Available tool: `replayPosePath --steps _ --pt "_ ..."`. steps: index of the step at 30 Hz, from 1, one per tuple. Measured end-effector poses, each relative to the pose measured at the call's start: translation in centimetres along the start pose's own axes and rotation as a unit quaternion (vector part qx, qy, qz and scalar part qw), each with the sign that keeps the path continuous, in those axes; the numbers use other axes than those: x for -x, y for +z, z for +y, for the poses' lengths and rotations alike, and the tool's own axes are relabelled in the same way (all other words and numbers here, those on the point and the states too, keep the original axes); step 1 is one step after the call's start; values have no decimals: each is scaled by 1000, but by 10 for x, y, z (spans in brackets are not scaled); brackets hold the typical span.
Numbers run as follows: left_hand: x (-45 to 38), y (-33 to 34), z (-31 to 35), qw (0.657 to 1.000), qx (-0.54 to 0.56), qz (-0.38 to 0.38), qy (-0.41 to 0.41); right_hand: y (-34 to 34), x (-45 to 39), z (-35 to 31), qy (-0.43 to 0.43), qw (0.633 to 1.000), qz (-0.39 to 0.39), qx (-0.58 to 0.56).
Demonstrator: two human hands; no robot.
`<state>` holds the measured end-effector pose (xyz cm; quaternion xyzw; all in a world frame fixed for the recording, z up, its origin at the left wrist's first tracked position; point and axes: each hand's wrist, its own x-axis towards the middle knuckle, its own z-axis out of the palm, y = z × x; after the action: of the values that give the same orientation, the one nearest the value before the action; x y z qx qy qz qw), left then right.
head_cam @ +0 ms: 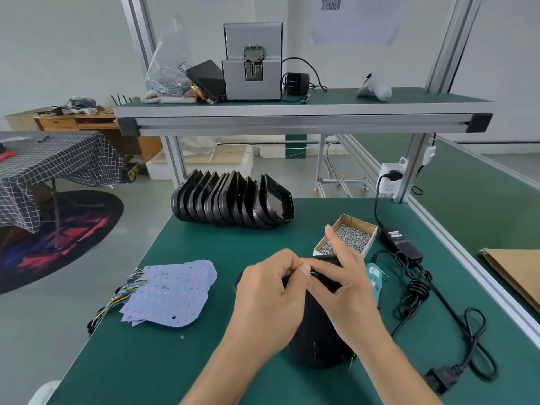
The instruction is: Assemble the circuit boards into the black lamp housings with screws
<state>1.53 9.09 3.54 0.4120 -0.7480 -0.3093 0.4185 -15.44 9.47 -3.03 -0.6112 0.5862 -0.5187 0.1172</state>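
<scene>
My left hand (270,290) and right hand (340,283) both pinch thin coloured wires (312,273) atop the rounded black plastic lamp housing (318,343) standing on the green matte desk (204,361) before me.

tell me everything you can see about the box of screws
The box of screws is a small open-topped cardboard tray, brown inside with white outer walls, filled nearly to the rim with small silver screws. It sits flat and skewed on the green table, right of the row of black housings and left of the black power adapter. The right hand index finger overlaps its near edge; contact is unclear.
</scene>
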Motion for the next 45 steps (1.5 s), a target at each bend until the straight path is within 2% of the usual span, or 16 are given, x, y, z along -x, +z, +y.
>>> replayPosePath --steps 8,14,19,27,30,34,37,40,42,45 --pt "6 0 -3 1000 -11 -8 5 4 2 5 17 1000 7 2" --pt "20 4 -15 999 24 26 -38 6 0 2 2 999 18 43" --pt "29 8 -15 998 -18 60 -21 11 0 -2 -20 998 18 63" --pt "33 11 -21 997 4 61 -49 8 0 -3 -14 997 14 71" --pt "32 1 -31 995 -23 16 -97 6 -2 -5 -10 997 4 81" --pt "22 -23 -34 977 -100 -130 -139 5 -2 -8 -25 994 -3 102" --pt "10 -23 -19 985 -95 -90 -115 13 0 -10 -65 992 35 104" --pt "-7 -10 -14 980 -111 -62 -151 17 -1 -11 -83 990 53 98" --pt "-12 -1 -15 974 -159 -43 -155 15 -1 -11 -94 989 50 105" --pt "-12 9 -23 970 -215 -34 -109 10 1 -10 -101 989 20 103"
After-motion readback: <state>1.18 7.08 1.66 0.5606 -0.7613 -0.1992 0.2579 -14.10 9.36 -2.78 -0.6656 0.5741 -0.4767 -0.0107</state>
